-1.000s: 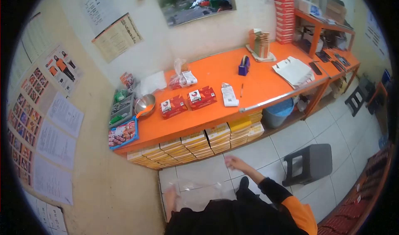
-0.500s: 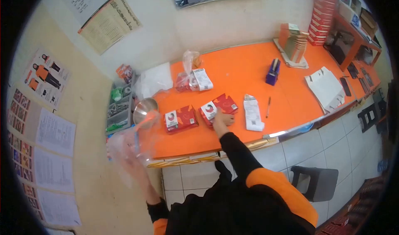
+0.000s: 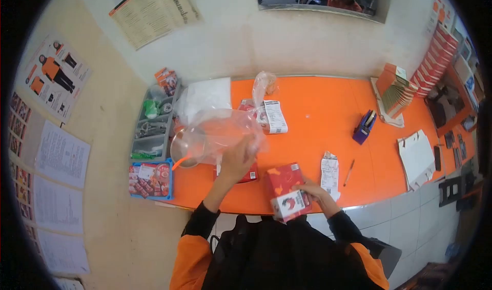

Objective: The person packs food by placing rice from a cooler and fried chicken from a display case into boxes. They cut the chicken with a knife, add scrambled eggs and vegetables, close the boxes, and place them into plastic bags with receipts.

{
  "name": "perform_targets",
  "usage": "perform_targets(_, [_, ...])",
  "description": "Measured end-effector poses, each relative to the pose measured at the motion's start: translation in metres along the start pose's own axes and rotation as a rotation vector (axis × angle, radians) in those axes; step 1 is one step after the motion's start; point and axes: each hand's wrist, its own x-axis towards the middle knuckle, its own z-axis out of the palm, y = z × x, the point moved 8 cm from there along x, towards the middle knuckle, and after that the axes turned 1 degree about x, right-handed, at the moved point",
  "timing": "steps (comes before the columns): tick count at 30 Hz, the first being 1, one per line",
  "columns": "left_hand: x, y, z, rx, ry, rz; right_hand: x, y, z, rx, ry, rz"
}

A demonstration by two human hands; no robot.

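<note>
My left hand has its fingers closed on a clear plastic bag, which spreads out over the orange table. Beneath that hand lies a red box, partly covered by the hand and bag. My right hand grips another red box with a white label, held tilted at the table's front edge. A printed receipt lies just right of it. Farther back stands a tied clear bag with a red box and a receipt by it.
On the left are a metal bowl, a grey compartment tray and a blue-edged picture box. White plastic sheets lie behind. A pen, purple tape dispenser, papers and stacked red boxes are on the right.
My right hand has lifted the red box off the table, turned it and drawn it toward me. My left hand has brought the plastic bag rightward over the table. The view has shifted.
</note>
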Motion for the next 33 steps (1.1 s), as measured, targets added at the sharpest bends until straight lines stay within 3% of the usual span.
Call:
perform_targets(3, [-0.040, 0.045, -0.004, 0.285, -0.174, 0.102, -0.011, -0.006, 0.063, 0.149, -0.206, 0.223])
perform_targets(5, [-0.075, 0.078, -0.019, 0.421, -0.118, 0.383, 0.000, -0.010, 0.083, 0.261, -0.239, 0.289])
perform_targets(7, [-0.121, 0.082, -0.026, 0.508, -0.235, 0.378, 0.019, -0.011, 0.089, 0.409, -0.217, 0.296])
perform_targets(10, [-0.175, 0.068, 0.004, 0.290, -0.308, 0.238, 0.009, -0.073, 0.127, 0.479, -0.177, 0.311])
perform_targets(12, [-0.167, 0.092, 0.064, -0.113, -0.320, 0.151, 0.014, -0.104, 0.132, 0.477, -0.044, -0.038])
perform_targets(13, [-0.146, 0.125, 0.084, -0.095, -0.283, 0.208, 0.012, -0.118, 0.129, 0.473, 0.022, -0.215])
perform_targets(14, [-0.123, 0.156, 0.085, -0.077, -0.247, 0.269, 0.017, -0.116, 0.120, 0.395, 0.066, -0.164])
perform_targets(17, [-0.084, 0.176, 0.038, -0.151, -0.231, 0.141, 0.026, -0.095, 0.070, -0.188, -0.139, -0.462])
perform_targets(18, [-0.080, 0.154, 0.021, -0.053, -0.344, -0.021, 0.016, -0.099, 0.066, -0.224, -0.195, -0.475])
perform_targets(21, [-0.101, 0.013, -0.017, -0.224, 0.154, -0.491, -0.023, -0.114, 0.060, -0.027, -0.264, -0.294])
perform_targets(22, [-0.085, 0.000, 0.004, -0.209, 0.109, -0.495, -0.040, -0.124, 0.061, 0.064, -0.266, -0.229])
perform_targets(23, [-0.090, 0.000, 0.034, -0.331, 0.177, -0.391, -0.055, -0.131, 0.063, 0.136, -0.267, -0.182])
perform_targets(25, [-0.100, 0.000, 0.097, -0.504, 0.343, -0.407, -0.077, -0.143, 0.061, 0.239, -0.253, -0.130])
perform_targets(27, [-0.096, -0.003, 0.130, -0.642, 0.379, -0.575, -0.095, -0.160, 0.060, 0.308, -0.233, -0.113])
perform_targets(30, [-0.088, 0.008, 0.171, -1.031, 0.276, -0.647, -0.105, -0.168, 0.053, 0.365, -0.174, -0.073])
perform_targets(33, [-0.114, 0.012, 0.212, -1.290, 0.185, -0.721, -0.064, -0.112, 0.009, 0.336, -0.106, 0.178])
